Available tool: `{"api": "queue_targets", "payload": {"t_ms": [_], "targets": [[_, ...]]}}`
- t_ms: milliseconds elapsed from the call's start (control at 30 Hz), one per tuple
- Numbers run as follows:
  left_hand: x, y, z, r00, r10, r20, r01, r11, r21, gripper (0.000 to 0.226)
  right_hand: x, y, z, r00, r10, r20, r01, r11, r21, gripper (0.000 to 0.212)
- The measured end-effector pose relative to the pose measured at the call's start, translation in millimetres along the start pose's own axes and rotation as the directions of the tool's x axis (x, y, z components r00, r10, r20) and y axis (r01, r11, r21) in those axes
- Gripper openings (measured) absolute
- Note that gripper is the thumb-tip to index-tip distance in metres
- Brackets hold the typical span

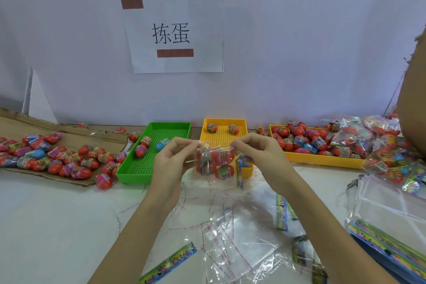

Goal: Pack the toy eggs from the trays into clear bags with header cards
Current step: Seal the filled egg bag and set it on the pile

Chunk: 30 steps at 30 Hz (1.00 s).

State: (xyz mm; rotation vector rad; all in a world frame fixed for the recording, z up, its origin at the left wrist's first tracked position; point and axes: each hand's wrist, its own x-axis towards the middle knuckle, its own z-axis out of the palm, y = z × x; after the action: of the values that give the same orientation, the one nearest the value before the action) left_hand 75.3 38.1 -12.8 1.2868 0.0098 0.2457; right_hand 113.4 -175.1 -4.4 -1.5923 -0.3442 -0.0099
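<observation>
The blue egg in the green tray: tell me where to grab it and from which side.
Pinch the blue egg across its narrow middle, coming straight down from above. It lies on its side, clear of the green tray walls, with open mesh around it, so fingers fit either side.

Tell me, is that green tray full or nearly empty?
Nearly empty. The green tray holds only about three toy eggs near its far end; most of its perforated floor is bare.
</observation>
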Motion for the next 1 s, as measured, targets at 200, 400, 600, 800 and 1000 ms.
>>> {"api": "queue_targets", "payload": {"t_ms": [200,400,600,800,1000], "targets": [[4,-8,-1,0.984,-0.009,-0.18,-0.01,0.994,-0.107,0.002,3,4,-1,0.993,0.086,0.08,-0.091,0.994,0.061,0.047],[6,-5,-6,0.969,0.056,-0.241,-0.083,0.991,-0.107,0.017,1,13,10,0.997,-0.074,-0.025,0.072,0.995,-0.069,0.008],[-1,-9,6,0.989,0.013,0.148,-0.024,0.997,0.068,0.048,4,10,3,0.941,-0.163,-0.297,0.15,0.986,-0.069,0.01],[-5,-16,10,0.979,0.034,0.201,-0.037,0.999,0.012,0.077,2,8,5,0.939,-0.162,-0.302,0.158,0.987,-0.037,0.013],[-1,-14,5,0.983,0.012,0.181,-0.021,0.999,0.048,0.083,2,-2,-2,0.946,-0.173,-0.275,0.165,0.985,-0.053,0.007]]}}
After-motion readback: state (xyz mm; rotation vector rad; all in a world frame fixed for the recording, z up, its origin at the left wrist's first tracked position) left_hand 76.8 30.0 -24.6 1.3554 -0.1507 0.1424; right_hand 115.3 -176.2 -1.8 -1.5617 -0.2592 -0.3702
